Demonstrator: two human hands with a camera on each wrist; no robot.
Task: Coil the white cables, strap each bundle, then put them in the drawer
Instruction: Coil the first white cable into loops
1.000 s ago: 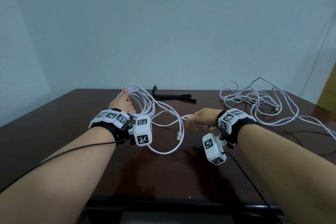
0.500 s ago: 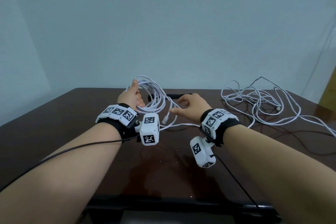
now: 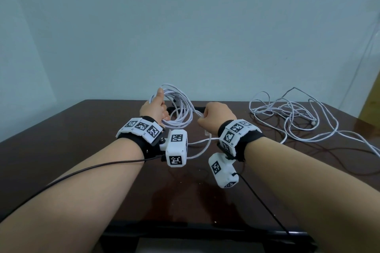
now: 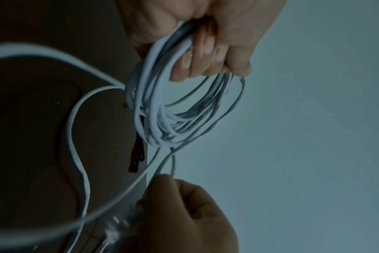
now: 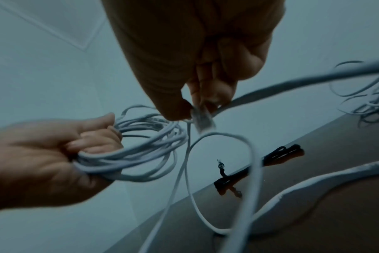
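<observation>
Finishing the first coil, tail end in hand.

Gripping the coil (image 3: 176, 113) above the table (image 3: 82, 150) in the left hand (image 3: 155, 109), fingers (image 4: 208, 58) curled round the loops; pinching the plug end (image 5: 202, 119) in the right hand (image 3: 213, 117). Probably laying in the last slack loop next, then reaching for the straps (image 5: 277, 154) just beyond. Lying loose far right, untouched: the second cable (image 3: 287, 117), tangled. No drawer showing.

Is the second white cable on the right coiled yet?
No. The second cable lies spread in loose tangled loops on the table, untouched by either hand.
</observation>
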